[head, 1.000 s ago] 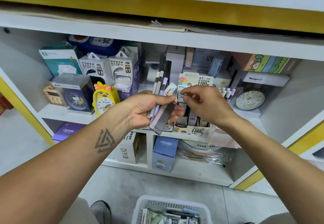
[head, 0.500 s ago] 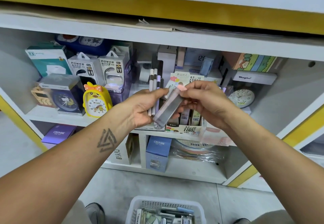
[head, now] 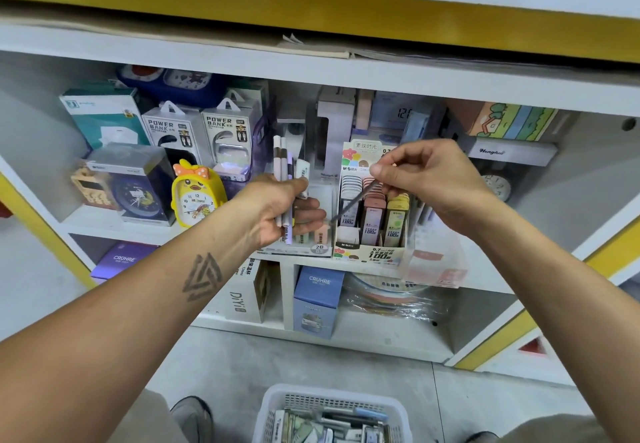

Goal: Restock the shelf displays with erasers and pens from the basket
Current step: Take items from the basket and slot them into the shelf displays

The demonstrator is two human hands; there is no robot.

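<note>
Moved: right hand (head: 433,182) had taken the thin dark case (head: 355,201) away from the left hand and carried it over to the display box (head: 372,252) on the shelf.
Left hand (head: 277,214): its fingers were curled tight round a bunch of pens (head: 282,172). The pens stood up out of the fist, so they stayed together while the other hand worked.
Right hand: its fingers pinched the top end of the thin dark case. The case slanted down and to the left, with its low end near the front slots of the display box. I think it was held by the tip so it could slide into a slot.
Display box: it sat on the middle shelf (head: 104,224), just right of the left hand. It had rows of small cases in grey, pink and yellow. The front grey slot looked less full, so the case likely belonged there.
Basket (head: 277,404): it was on the floor below, between the person's feet. It was full of more small packs and pens to put out, so the job looked far from done.
Nearby: a yellow duck clock (head: 197,196) stood to the left of the left hand, and two power bank boxes (head: 204,134) stood behind it.
Watch out: the slots were narrow, so the case could catch on the ones beside it.
</note>
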